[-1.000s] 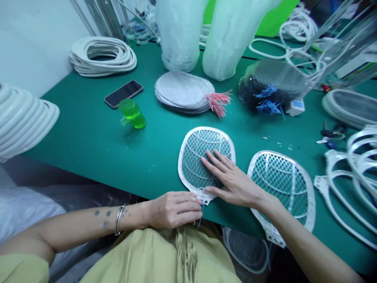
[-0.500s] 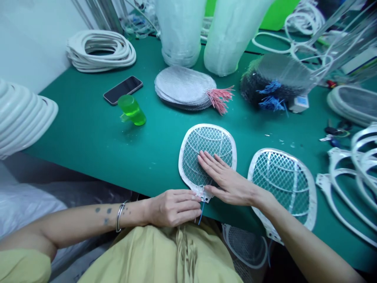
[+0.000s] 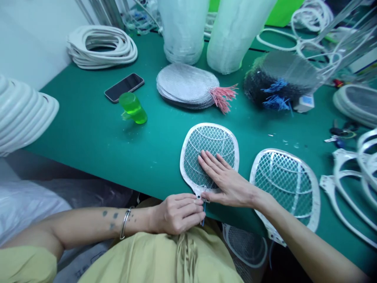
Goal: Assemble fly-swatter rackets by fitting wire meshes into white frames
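A white racket-shaped frame with metal mesh lies at the near edge of the green table. My right hand rests flat on the mesh, fingers stretched out and together. My left hand is at the frame's neck, fingers pinched on a thin blue wire that hangs down from it. A second mesh frame lies just to the right of my right arm.
Behind are a stack of mesh sheets with pink wires, a dark mesh pile with blue wires, a phone and a green plastic piece. White frame rings lie far left, more frames at right, two wrapped rolls at the back.
My right hand slid slightly toward the frame's neck. My left hand closed tighter on the blue wire. The view shifted a little.
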Demonstrator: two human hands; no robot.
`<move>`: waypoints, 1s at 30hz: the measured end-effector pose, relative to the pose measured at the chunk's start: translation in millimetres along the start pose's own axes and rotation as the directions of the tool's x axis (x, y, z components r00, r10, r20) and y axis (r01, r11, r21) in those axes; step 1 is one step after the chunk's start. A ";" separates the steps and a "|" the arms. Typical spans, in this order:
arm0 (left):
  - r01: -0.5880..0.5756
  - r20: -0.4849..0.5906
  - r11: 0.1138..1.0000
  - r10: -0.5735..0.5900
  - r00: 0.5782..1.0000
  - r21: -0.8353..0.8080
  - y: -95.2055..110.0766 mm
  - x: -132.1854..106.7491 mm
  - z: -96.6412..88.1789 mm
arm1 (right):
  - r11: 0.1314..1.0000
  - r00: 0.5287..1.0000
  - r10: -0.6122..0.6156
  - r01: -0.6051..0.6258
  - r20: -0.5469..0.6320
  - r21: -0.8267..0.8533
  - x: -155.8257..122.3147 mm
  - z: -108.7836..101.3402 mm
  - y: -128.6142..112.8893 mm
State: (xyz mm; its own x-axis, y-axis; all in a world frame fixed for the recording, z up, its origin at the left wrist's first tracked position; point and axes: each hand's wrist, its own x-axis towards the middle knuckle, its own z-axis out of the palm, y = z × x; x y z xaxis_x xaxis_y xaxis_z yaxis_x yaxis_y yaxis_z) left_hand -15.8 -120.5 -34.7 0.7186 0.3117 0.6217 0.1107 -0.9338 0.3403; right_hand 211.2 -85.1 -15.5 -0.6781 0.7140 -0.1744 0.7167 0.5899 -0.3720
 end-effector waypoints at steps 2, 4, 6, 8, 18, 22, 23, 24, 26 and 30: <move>0.043 -0.029 0.999 -0.042 0.999 0.025 2.4 1.1 1.9 | 1.000 1.000 0.003 -0.003 -0.003 -0.008 0.4 1.9 0.3; 0.079 -0.037 0.996 -0.078 0.996 0.035 3.9 2.5 2.9 | 1.000 1.000 0.003 -0.003 -0.013 -0.017 0.8 4.3 0.8; 0.089 -0.035 0.996 -0.088 0.996 0.027 5.3 3.4 4.6 | 1.000 1.000 -0.003 0.002 -0.027 -0.027 0.9 7.0 1.5; 0.086 -0.035 0.996 -0.085 0.996 0.025 7.7 2.7 9.0 | 0.999 0.999 -0.006 0.004 -0.042 -0.043 1.1 9.6 2.4; 0.116 0.230 0.943 -0.043 0.972 -0.312 -10.0 7.4 -19.5 | 1.000 1.000 0.014 -0.014 0.006 -0.016 1.9 6.4 0.7; 0.472 0.430 0.820 -0.318 0.845 -0.322 -58.8 53.3 -49.8 | 0.997 0.994 0.050 -0.056 0.094 0.060 1.8 -1.5 -3.1; 0.517 0.420 0.825 -0.396 0.817 -0.228 -71.6 64.3 -48.5 | 0.994 0.992 0.062 -0.071 0.110 0.080 1.6 -3.5 -3.6; 0.524 0.418 0.843 -0.434 0.798 -0.124 -83.7 73.5 -43.2 | 0.991 0.990 0.069 -0.081 0.119 0.104 1.4 -5.5 -3.8; 0.475 0.450 0.878 -0.447 0.773 0.056 -103.7 85.1 -24.9 | 0.983 0.991 0.069 -0.087 0.116 0.163 0.7 -9.3 -3.5; 0.414 0.476 0.877 -0.480 0.737 0.244 -118.7 87.1 8.5 | 0.956 0.996 0.082 -0.069 -0.036 0.286 -3.1 -13.2 -4.0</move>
State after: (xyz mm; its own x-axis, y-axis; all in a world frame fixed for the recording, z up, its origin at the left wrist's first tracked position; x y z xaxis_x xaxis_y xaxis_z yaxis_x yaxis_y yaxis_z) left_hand 39.4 16.0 -27.0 0.8030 0.5946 -0.0411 0.5621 -0.7327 0.3837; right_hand 212.6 -84.7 -1.4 -0.6106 0.7731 -0.1716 0.6848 0.4067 -0.6046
